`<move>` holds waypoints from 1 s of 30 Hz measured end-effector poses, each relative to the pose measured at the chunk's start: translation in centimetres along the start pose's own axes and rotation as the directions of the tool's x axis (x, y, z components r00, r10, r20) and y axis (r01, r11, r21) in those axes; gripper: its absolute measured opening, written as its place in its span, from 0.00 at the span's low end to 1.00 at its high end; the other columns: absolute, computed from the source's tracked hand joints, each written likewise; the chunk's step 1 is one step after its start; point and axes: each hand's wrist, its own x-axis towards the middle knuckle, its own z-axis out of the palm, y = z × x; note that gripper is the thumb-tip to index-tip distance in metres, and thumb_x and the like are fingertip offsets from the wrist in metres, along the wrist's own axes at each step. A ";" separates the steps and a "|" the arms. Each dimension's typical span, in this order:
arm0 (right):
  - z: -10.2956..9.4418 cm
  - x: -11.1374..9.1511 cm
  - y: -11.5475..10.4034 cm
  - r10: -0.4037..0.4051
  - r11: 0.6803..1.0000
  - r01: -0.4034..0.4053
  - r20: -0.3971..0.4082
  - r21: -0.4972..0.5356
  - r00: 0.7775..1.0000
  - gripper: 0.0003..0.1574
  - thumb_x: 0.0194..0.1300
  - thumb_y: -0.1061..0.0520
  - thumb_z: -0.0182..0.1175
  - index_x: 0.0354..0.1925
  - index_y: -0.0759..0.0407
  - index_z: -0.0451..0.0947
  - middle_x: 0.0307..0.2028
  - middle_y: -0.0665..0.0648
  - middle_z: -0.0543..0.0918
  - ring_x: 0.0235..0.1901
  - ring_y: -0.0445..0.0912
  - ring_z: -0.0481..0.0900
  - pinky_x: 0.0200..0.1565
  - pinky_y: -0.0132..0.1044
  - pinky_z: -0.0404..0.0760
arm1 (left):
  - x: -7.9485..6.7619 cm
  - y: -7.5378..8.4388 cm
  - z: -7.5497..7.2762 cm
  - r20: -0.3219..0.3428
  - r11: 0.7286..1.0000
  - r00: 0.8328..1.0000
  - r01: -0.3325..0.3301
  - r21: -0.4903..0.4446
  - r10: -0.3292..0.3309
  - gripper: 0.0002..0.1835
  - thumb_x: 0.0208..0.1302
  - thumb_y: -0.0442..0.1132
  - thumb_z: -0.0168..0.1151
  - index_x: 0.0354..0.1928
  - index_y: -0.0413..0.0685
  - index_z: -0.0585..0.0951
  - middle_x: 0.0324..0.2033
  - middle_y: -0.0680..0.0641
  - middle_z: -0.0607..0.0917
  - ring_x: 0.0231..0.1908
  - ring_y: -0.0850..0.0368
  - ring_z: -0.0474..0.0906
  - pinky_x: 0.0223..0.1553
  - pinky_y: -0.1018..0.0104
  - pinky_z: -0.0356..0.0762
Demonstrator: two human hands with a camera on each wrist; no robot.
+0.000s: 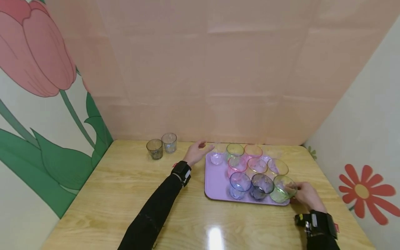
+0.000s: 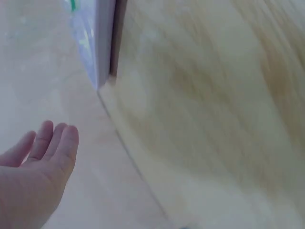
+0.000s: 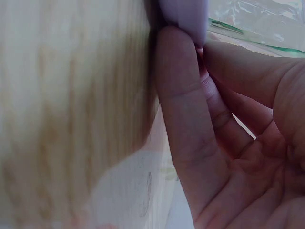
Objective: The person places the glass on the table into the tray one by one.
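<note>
A lilac tray [image 1: 215,184] lies on the table and bears several coloured glasses. Along its near edge stand a blue glass [image 1: 240,185], a dark grey glass [image 1: 261,187] and a green glass [image 1: 280,191]. At the near right corner my right hand [image 1: 307,196] pinches the tray's rim [image 3: 186,19], index finger low against it and thumb on the other side. My left hand [image 1: 197,152] is held beside the far left corner, close to a clear glass [image 1: 217,158]. Its fingers [image 2: 64,143] are extended, apart from the tray in the left wrist view.
Two more glasses, one brown-grey [image 1: 155,149] and one clear grey [image 1: 169,143], stand at the table's back left. A peach sheet [image 1: 206,86] hangs behind the wooden table [image 1: 125,205]. A wall with painted flowers [image 1: 362,191] borders the right side.
</note>
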 end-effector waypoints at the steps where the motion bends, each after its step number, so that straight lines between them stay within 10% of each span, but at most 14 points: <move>1: 0.0 0.0 0.0 -0.002 1.000 0.002 -0.001 -0.004 1.000 0.23 0.66 0.54 0.63 0.47 0.75 0.79 0.37 0.63 0.83 0.33 0.46 0.79 0.32 0.38 0.82 | 0.0 0.0 -0.4 -0.020 1.000 1.000 -0.022 0.019 0.022 0.38 0.63 0.64 0.60 0.66 0.46 0.72 0.59 0.42 0.79 0.60 0.47 0.74 0.60 0.53 0.73; 7: 0.0 -0.2 -0.1 0.024 1.000 -0.024 0.006 0.006 1.000 0.26 0.66 0.52 0.64 0.50 0.75 0.79 0.41 0.66 0.83 0.35 0.46 0.80 0.34 0.38 0.82 | 0.0 0.4 -3.0 -0.150 0.986 0.986 -0.045 0.160 0.069 0.22 0.66 0.46 0.63 0.56 0.39 0.79 0.49 0.38 0.84 0.52 0.45 0.79 0.54 0.53 0.77; 16: 0.0 -0.3 -0.4 0.029 0.999 -0.029 -0.001 0.019 1.000 0.22 0.66 0.58 0.62 0.49 0.76 0.78 0.38 0.65 0.82 0.32 0.46 0.80 0.32 0.39 0.83 | 0.4 0.5 -6.2 -0.306 0.924 0.948 0.032 0.381 0.094 0.25 0.60 0.40 0.65 0.56 0.32 0.78 0.52 0.33 0.82 0.54 0.38 0.78 0.55 0.50 0.77; 23: 0.0 -0.4 -0.2 0.011 1.000 -0.011 -0.008 0.027 1.000 0.21 0.66 0.57 0.63 0.47 0.77 0.79 0.38 0.63 0.82 0.33 0.45 0.78 0.33 0.39 0.84 | 0.4 -0.6 -6.9 -0.362 0.735 0.920 0.142 0.663 0.148 0.23 0.54 0.42 0.68 0.46 0.30 0.76 0.43 0.31 0.81 0.47 0.34 0.76 0.56 0.46 0.71; 30: -0.2 -0.4 -0.3 -0.026 0.999 0.025 -0.024 -0.041 0.999 0.17 0.66 0.58 0.62 0.44 0.72 0.82 0.40 0.64 0.83 0.35 0.47 0.78 0.34 0.36 0.82 | 0.8 -2.6 -7.4 -0.461 0.685 0.879 0.263 0.680 0.120 0.24 0.54 0.40 0.66 0.47 0.29 0.74 0.46 0.29 0.79 0.51 0.32 0.73 0.60 0.42 0.65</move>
